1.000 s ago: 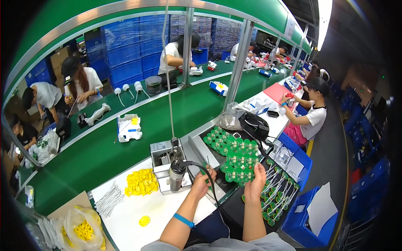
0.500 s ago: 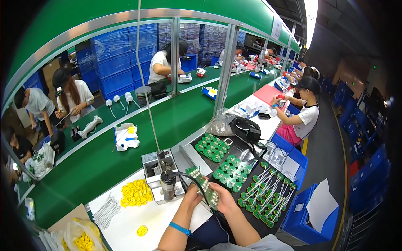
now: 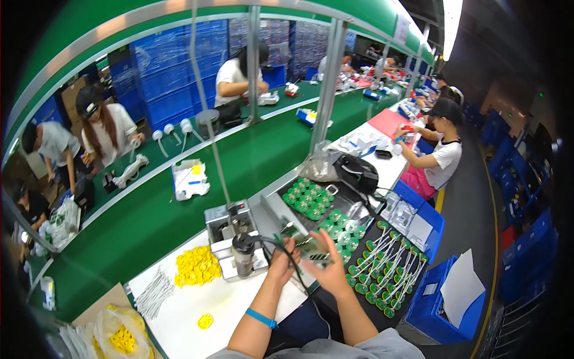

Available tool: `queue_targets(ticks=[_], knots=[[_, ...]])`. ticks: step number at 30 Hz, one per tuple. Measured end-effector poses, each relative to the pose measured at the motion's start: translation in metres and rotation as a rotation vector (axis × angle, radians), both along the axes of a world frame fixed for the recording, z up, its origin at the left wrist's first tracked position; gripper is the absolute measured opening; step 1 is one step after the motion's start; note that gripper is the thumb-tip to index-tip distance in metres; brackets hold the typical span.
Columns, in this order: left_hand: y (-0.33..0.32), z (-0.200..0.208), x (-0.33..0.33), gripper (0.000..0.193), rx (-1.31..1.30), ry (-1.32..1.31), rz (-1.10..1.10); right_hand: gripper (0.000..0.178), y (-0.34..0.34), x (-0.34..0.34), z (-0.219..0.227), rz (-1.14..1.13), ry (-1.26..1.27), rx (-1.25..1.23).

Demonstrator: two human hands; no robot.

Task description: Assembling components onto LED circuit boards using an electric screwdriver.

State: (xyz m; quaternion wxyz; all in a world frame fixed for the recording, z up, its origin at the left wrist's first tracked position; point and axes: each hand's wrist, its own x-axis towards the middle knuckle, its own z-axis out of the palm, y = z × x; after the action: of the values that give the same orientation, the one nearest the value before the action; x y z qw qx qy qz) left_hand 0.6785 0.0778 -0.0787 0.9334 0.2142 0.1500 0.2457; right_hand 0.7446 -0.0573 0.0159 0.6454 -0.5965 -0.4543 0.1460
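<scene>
In front of me my left hand (image 3: pixel 284 263) is closed on the near edge of a green circuit board panel (image 3: pixel 307 246), which is tilted and smeared by motion. Beside it, my right hand (image 3: pixel 330 268) has its fingers spread; I cannot tell whether they touch the panel. A black cable (image 3: pixel 276 242) runs past my left hand. Close by on the left stands a dark cylindrical tool holder (image 3: pixel 243 256) in front of a grey metal box (image 3: pixel 224 220). Round green circuit boards (image 3: pixel 342 230) lie in groups on the black mat to the right, one group having white wires (image 3: pixel 387 263) attached.
A heap of yellow discs (image 3: pixel 197 265), a single yellow disc (image 3: pixel 205 321) and white wires (image 3: pixel 154 293) lie on the white sheet. A blue bin (image 3: pixel 443 302) stands at right. Behind runs a green conveyor (image 3: pixel 137 230) with a white-and-blue housing (image 3: pixel 190 179). Co-workers sit along the line.
The panel has tipped over and turned between my hands. My right hand has opened and its fingers have spread. The whole view has shifted slightly.
</scene>
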Motion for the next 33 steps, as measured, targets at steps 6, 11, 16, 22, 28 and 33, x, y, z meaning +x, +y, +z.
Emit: queue_targets(ticks=[6,11,16,22,28,33], knots=[[0.006,-0.004,-0.008,0.037,-0.003,-0.016,0.059,0.02,0.05,0.005,-0.001,-0.315,0.224,0.12],[0.01,-0.019,-0.016,0.04,-0.088,-0.102,0.076,0.017,0.097,0.015,-0.02,-0.396,-0.073,0.098],[0.014,-0.022,-0.037,0.034,-0.173,0.017,0.147,0.026,0.123,-0.016,-0.024,-0.367,-0.118,-0.078],[0.02,-0.044,-0.055,0.035,-0.181,-0.134,0.079,0.025,0.133,-0.035,-0.033,-0.47,-0.221,0.007],[0.024,-0.053,-0.064,0.035,-0.195,-0.132,0.09,0.026,0.148,-0.042,-0.053,-0.391,-0.153,-0.038],[0.028,-0.051,-0.067,0.037,-0.191,-0.117,0.103,0.029,0.149,-0.044,-0.052,-0.419,-0.272,-0.165]])
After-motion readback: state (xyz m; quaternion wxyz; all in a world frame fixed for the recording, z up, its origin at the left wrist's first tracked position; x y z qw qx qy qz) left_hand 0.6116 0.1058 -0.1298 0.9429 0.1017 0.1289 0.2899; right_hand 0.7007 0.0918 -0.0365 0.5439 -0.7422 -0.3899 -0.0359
